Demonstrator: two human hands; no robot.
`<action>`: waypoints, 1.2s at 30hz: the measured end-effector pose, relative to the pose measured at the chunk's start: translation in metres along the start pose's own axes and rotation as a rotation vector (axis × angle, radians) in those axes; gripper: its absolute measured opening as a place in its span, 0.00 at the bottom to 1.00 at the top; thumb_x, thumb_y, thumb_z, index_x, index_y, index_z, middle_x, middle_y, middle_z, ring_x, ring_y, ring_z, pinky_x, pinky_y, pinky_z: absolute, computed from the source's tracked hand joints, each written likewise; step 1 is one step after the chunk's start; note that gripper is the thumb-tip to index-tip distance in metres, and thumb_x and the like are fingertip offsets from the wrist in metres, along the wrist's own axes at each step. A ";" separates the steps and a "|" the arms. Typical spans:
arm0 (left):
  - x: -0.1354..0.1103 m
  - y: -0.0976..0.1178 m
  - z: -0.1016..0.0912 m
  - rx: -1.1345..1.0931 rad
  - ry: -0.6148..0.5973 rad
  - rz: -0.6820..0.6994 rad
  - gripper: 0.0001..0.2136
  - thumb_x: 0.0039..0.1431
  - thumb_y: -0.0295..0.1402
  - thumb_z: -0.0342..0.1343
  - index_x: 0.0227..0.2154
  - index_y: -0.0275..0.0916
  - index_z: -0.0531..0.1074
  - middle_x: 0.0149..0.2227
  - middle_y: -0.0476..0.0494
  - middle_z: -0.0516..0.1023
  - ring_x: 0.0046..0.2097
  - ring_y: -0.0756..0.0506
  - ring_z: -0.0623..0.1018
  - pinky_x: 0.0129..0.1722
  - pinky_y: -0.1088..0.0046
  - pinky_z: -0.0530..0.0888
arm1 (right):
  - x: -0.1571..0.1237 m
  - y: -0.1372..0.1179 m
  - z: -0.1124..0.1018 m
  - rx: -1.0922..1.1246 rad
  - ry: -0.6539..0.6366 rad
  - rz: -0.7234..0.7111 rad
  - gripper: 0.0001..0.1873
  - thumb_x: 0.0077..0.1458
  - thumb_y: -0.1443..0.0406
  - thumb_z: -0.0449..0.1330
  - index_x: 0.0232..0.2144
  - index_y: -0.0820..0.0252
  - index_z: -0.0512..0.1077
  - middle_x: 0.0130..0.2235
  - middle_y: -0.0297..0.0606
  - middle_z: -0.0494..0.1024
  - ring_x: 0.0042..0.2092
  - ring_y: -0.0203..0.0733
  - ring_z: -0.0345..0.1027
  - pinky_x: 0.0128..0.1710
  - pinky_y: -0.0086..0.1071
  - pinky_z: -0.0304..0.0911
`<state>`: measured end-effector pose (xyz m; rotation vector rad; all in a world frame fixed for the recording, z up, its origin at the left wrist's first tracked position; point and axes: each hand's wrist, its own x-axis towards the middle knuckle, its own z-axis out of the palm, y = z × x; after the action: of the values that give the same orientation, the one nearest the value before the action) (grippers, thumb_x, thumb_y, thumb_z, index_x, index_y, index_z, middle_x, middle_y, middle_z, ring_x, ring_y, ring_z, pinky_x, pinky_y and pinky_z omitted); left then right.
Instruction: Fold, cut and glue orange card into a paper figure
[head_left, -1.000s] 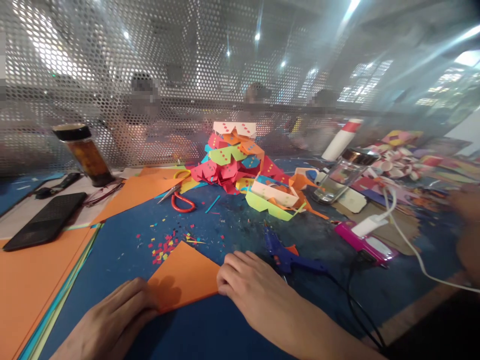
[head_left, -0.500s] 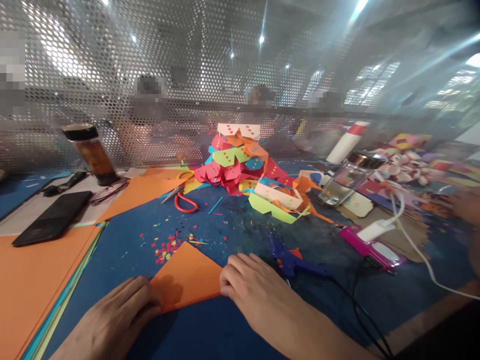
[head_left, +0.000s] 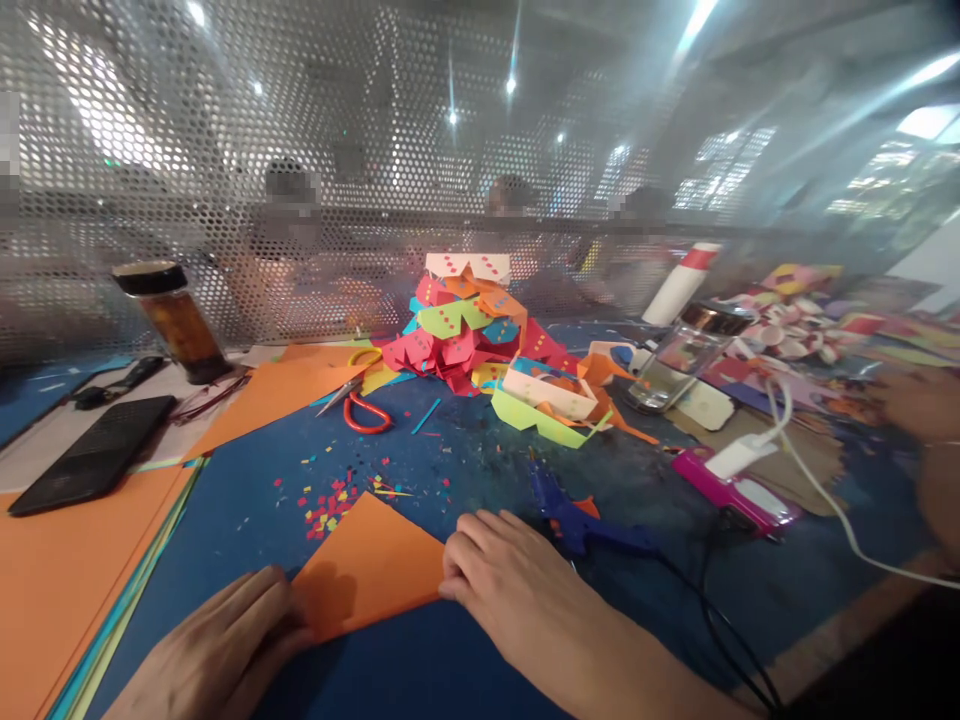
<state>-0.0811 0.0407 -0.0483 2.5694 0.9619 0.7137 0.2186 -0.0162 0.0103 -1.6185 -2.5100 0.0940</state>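
A folded sheet of orange paper (head_left: 375,570) lies on the blue table, one corner pointing away from me and its straight folded edge towards me. My left hand (head_left: 232,635) is closed on its left corner, fingers bent and thumb along the near edge. At the right corner, my right hand (head_left: 502,570) pinches the paper with its fingers pressed together. Small red and yellow paper bits (head_left: 334,505) are scattered just beyond the sheet. A blue glue gun (head_left: 581,520) rests right of my right hand.
Red-handled scissors (head_left: 366,412) lie near a pile of colourful cut paper masks (head_left: 457,335). On the left are a phone (head_left: 94,450), a dark bottle (head_left: 176,325) and stacked paper (head_left: 82,580). A magenta power strip (head_left: 739,490), cables and a glass jar (head_left: 679,360) stand right; another person's hand (head_left: 919,400) is at the edge.
My view has shifted slightly, so the things on the table sit a little further left. Both hands stay on the orange paper's corners, the left one a touch lower.
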 end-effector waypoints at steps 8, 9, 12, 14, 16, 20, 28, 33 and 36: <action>-0.008 -0.003 -0.004 0.029 -0.131 -0.144 0.14 0.69 0.46 0.49 0.31 0.47 0.71 0.31 0.53 0.76 0.31 0.49 0.78 0.31 0.80 0.74 | 0.000 0.000 -0.007 0.042 -0.040 0.009 0.05 0.63 0.68 0.62 0.33 0.59 0.72 0.36 0.34 0.74 0.37 0.42 0.67 0.38 0.37 0.57; -0.007 -0.002 -0.005 0.022 -0.145 -0.152 0.14 0.69 0.47 0.49 0.31 0.47 0.71 0.31 0.53 0.75 0.31 0.49 0.77 0.32 0.79 0.73 | 0.000 0.000 -0.007 0.040 -0.052 0.010 0.05 0.64 0.68 0.62 0.33 0.59 0.72 0.36 0.34 0.75 0.38 0.43 0.67 0.38 0.38 0.57; -0.006 0.000 -0.006 -0.001 -0.188 -0.176 0.14 0.69 0.47 0.49 0.32 0.47 0.71 0.33 0.53 0.75 0.33 0.49 0.78 0.33 0.79 0.73 | 0.000 0.001 -0.006 0.039 -0.068 0.014 0.04 0.64 0.68 0.62 0.34 0.59 0.72 0.36 0.34 0.75 0.38 0.44 0.67 0.39 0.38 0.57; -0.005 0.000 -0.007 -0.002 -0.212 -0.194 0.14 0.69 0.47 0.48 0.32 0.47 0.71 0.33 0.53 0.75 0.34 0.48 0.78 0.34 0.77 0.73 | 0.000 0.001 -0.006 0.036 -0.063 0.020 0.04 0.64 0.68 0.62 0.34 0.59 0.72 0.36 0.34 0.74 0.38 0.44 0.67 0.39 0.38 0.57; -0.005 0.000 -0.007 0.009 -0.222 -0.212 0.15 0.69 0.48 0.48 0.32 0.47 0.71 0.34 0.52 0.76 0.33 0.48 0.78 0.35 0.76 0.73 | -0.001 0.002 -0.006 0.031 -0.059 0.025 0.04 0.63 0.68 0.62 0.34 0.59 0.72 0.36 0.34 0.74 0.38 0.44 0.67 0.39 0.38 0.57; -0.005 0.001 -0.008 -0.001 -0.217 -0.218 0.15 0.69 0.47 0.48 0.31 0.47 0.71 0.34 0.52 0.76 0.34 0.48 0.77 0.34 0.76 0.73 | -0.001 0.003 -0.006 0.043 -0.037 0.027 0.05 0.63 0.68 0.63 0.33 0.59 0.71 0.35 0.33 0.74 0.37 0.43 0.66 0.38 0.37 0.56; -0.001 0.001 -0.014 -0.002 -0.201 -0.196 0.13 0.66 0.43 0.52 0.28 0.45 0.71 0.30 0.53 0.75 0.31 0.49 0.77 0.30 0.79 0.71 | -0.001 0.003 -0.007 0.049 -0.042 0.032 0.05 0.64 0.68 0.61 0.33 0.58 0.71 0.35 0.33 0.73 0.37 0.43 0.66 0.38 0.38 0.56; 0.002 0.004 -0.017 -0.017 -0.211 -0.190 0.13 0.68 0.42 0.50 0.28 0.46 0.72 0.31 0.53 0.76 0.33 0.49 0.78 0.33 0.79 0.72 | 0.000 0.002 -0.013 0.038 -0.094 0.039 0.05 0.65 0.68 0.60 0.34 0.59 0.72 0.36 0.34 0.74 0.38 0.43 0.67 0.39 0.39 0.57; 0.007 0.010 -0.020 -0.034 -0.175 -0.109 0.15 0.70 0.44 0.47 0.30 0.47 0.72 0.32 0.54 0.76 0.32 0.50 0.78 0.32 0.80 0.73 | 0.000 0.002 -0.014 0.034 -0.101 0.038 0.05 0.65 0.67 0.61 0.34 0.59 0.72 0.36 0.34 0.74 0.39 0.44 0.68 0.40 0.39 0.58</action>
<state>-0.0827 0.0403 -0.0255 2.4791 1.0141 0.4631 0.2230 -0.0155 0.0242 -1.6892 -2.5363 0.2270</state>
